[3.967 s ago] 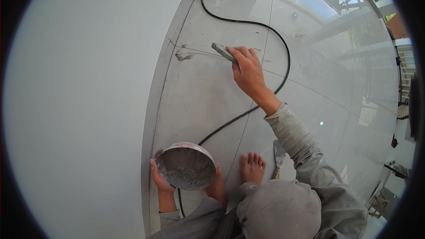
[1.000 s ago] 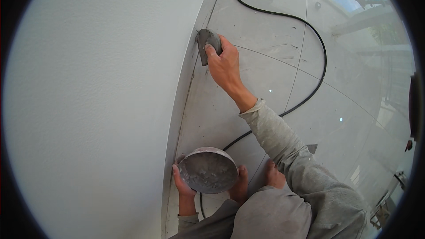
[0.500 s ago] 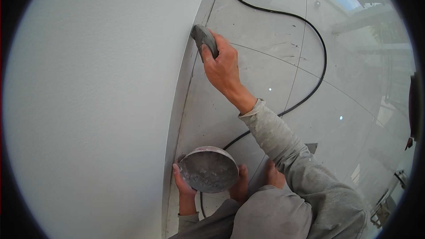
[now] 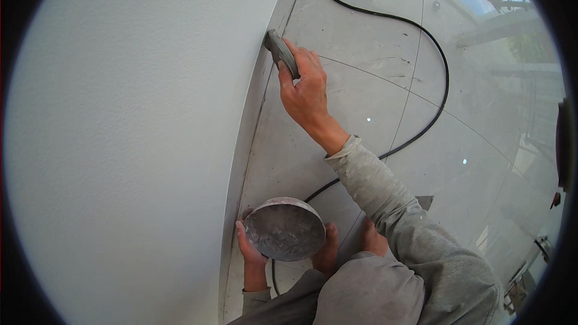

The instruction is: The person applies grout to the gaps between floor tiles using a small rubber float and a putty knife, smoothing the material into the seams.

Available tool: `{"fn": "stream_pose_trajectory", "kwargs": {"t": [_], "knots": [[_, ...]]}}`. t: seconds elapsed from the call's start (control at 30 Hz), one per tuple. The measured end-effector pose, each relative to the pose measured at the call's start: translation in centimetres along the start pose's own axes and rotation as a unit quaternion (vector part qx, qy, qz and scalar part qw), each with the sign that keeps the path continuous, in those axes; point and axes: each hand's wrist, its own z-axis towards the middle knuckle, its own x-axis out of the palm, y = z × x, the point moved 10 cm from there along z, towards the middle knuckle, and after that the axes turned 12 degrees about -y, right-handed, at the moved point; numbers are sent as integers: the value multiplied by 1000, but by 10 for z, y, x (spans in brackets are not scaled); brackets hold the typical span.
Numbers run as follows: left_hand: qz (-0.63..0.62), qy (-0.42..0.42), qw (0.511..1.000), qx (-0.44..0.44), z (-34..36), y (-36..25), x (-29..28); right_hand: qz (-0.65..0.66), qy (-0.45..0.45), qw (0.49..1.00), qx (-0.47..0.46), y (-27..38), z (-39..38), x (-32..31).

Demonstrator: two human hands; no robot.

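Note:
My right hand [image 4: 307,96] is stretched forward, thumb and fingers closed round a flat grey pad [image 4: 282,53] smeared with grey paste. Its far edge touches the skirting strip [image 4: 245,138] at the foot of the wall. Low in the picture, my left hand [image 4: 251,250] grips the left side of a round bowl [image 4: 286,200], fingers partly hidden behind it. The bowl is tilted toward me and shows lumpy grey paste [image 4: 286,232] on its inside.
A white wall [image 4: 132,114] fills the left side. Pale glossy tiles [image 4: 337,114] with thin joints cover the floor, marked by dark specks. A black cable [image 4: 447,72] curves across them and passes behind the bowl. My bare foot [image 4: 374,242] shows beside my knee, near a dark flat piece [image 4: 424,202].
The pad has tilted slightly in my right hand and shifted a little up along the skirting strip. My left hand and the bowl stay nearly where they were.

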Motion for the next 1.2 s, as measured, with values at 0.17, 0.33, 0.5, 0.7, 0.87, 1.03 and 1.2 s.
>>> {"fn": "stream_pose_trajectory", "kwargs": {"t": [0.17, 0.33, 0.5, 0.7, 0.87, 1.03, 1.2], "knots": [[5, -13, 1000, 1, 0, 1, -5, 2, -18, 1000, -19, 2, -1, -3], [-8, -3, 1000, 1, 0, 2, -4, -26, -10, 999, -17, 0, -1, -2], [-5, -10, 1000, -4, 0, 2, -5, -51, -14, 997, -63, 1, -6, 0], [-4, 7, 1000, -8, 0, 2, 0, -150, 72, 985, -37, -11, -19, 22], [6, 10, 1000, 1, 1, -2, 3, -95, 9, 995, 20, -9, -1, 0], [-9, 14, 1000, -6, 0, -1, 3, 44, 11, 940, 339, -55, -13, -6], [-1, 14, 1000, -1, 6, 1, 4, 40, -18, 939, 340, -56, -12, -21]]}}
